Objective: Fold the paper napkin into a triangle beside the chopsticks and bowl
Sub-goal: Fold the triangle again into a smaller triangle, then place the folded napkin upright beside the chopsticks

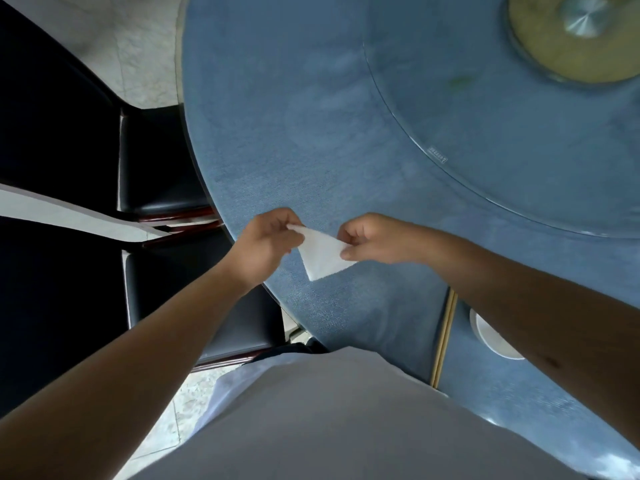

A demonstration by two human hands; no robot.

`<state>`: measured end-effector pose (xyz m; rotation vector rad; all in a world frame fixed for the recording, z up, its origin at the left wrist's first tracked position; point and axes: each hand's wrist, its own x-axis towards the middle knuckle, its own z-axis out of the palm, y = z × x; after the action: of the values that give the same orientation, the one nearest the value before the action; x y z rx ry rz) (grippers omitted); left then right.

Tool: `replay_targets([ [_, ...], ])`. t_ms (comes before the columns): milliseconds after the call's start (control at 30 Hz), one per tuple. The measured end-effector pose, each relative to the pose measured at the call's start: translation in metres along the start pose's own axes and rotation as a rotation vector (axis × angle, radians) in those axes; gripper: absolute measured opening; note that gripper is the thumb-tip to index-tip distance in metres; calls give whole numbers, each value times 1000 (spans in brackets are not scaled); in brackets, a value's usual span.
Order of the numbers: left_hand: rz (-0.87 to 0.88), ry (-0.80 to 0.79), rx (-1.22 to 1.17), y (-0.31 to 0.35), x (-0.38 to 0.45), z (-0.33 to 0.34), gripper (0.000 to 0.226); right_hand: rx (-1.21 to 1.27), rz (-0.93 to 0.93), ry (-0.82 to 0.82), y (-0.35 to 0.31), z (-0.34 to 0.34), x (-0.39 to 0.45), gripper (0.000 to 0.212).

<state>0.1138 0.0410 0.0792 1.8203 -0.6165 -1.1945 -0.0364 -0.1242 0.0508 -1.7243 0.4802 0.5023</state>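
Near the tabletop (311, 140) edge, with bare cloth beyond, left hand (266, 244) and right hand (375, 239) fingers pinch opposite corners of the triangular napkin (323, 252).

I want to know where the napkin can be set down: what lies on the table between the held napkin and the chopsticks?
Head view: only bare blue tablecloth lies between the napkin and the chopsticks.
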Motion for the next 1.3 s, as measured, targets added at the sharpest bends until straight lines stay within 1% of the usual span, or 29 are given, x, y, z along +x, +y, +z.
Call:
replay_targets([
  [67,-29,17,-217,5,-2,2,2,156,-36,57,0,13,-15,6],
  [100,-38,22,-291,8,-3,4,2,193,-38,89,0,19,-22,6],
  [167,-48,36,-342,12,-4,9,4,242,-23,169,1,31,-34,8],
  [333,-54,61,-264,19,-2,24,8,321,0,343,4,58,-60,7],
  [433,-29,54,-222,25,1,34,8,448,-2,398,9,76,-73,5],
  [567,-24,-35,-188,36,2,50,2,696,-9,508,11,99,-87,5],
  [633,-57,-99,-168,38,4,54,8,791,-12,579,9,108,-94,7],
  [733,-56,-200,-44,38,7,61,13,860,19,690,10,124,-102,7],
  [833,-14,-217,58,40,8,74,14,920,53,750,17,143,-107,12],
  [933,1,-255,47,42,8,89,11,933,135,835,23,157,-111,19],
  [1000,26,-266,96,39,12,99,11,943,193,904,28,164,-113,20],
  [1133,76,-255,213,34,21,119,19,986,265,1007,40,174,-115,15],
  [1300,134,-321,310,26,31,144,20,1000,353,1075,49,177,-121,23],
])
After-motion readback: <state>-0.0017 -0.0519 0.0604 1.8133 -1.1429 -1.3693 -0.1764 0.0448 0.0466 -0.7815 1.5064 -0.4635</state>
